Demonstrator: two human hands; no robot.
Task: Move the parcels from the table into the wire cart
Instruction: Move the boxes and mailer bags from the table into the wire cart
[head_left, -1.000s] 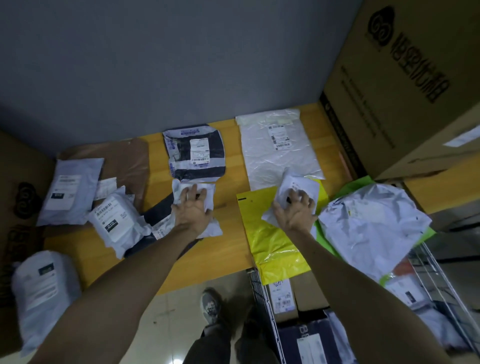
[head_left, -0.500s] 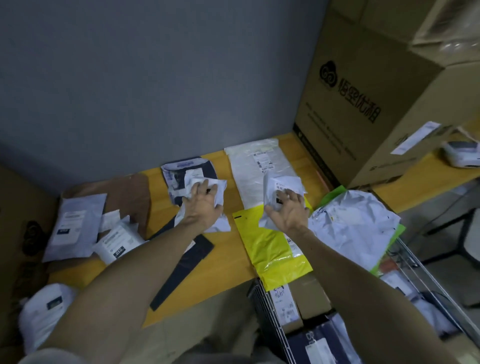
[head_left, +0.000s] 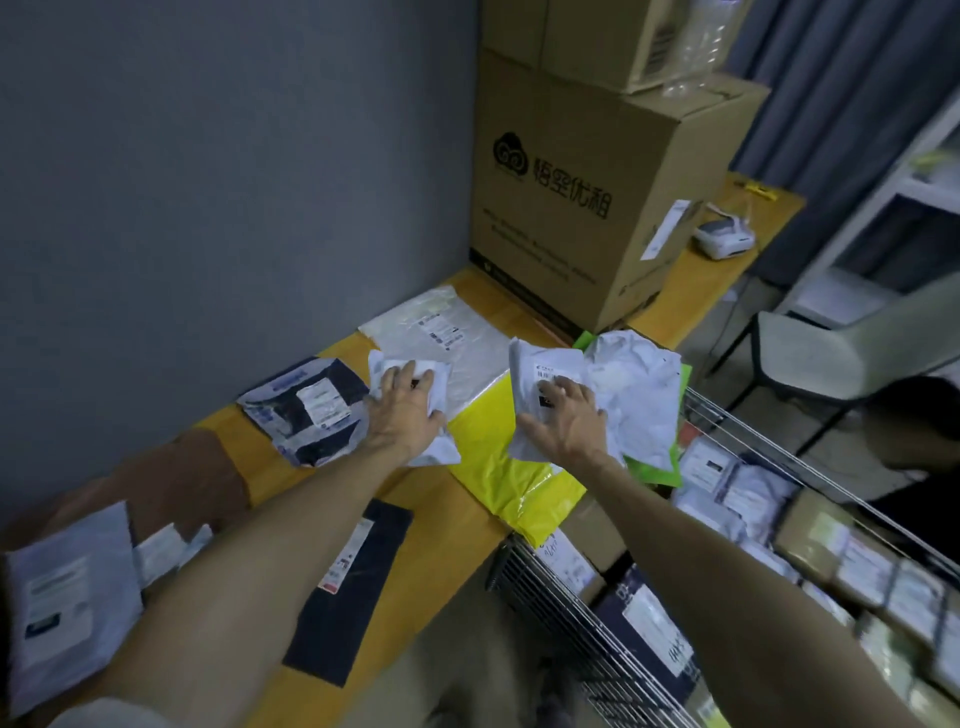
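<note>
Orange bench (head_left: 447, 519) by grey wall (head_left: 208, 182): left hand (head_left: 402, 415) grips crumpled white parcel (head_left: 441, 382), right hand (head_left: 566, 421) grips labelled white parcel (head_left: 540, 369) near wire cart (head_left: 571, 623), yellow mailer (head_left: 498, 457) between, carton (head_left: 571, 208) behind.

In the middle of the frame, the left hand (head_left: 405, 415) held a small crumpled white parcel (head_left: 439, 379) over the table (head_left: 447, 519). Just to its right, the right hand (head_left: 569, 423) held a white parcel with a label (head_left: 540, 364). A yellow bag (head_left: 498, 467) lay on the table below the two hands, and the wire cart (head_left: 561, 613) stood at the lower right with parcels inside.
</note>
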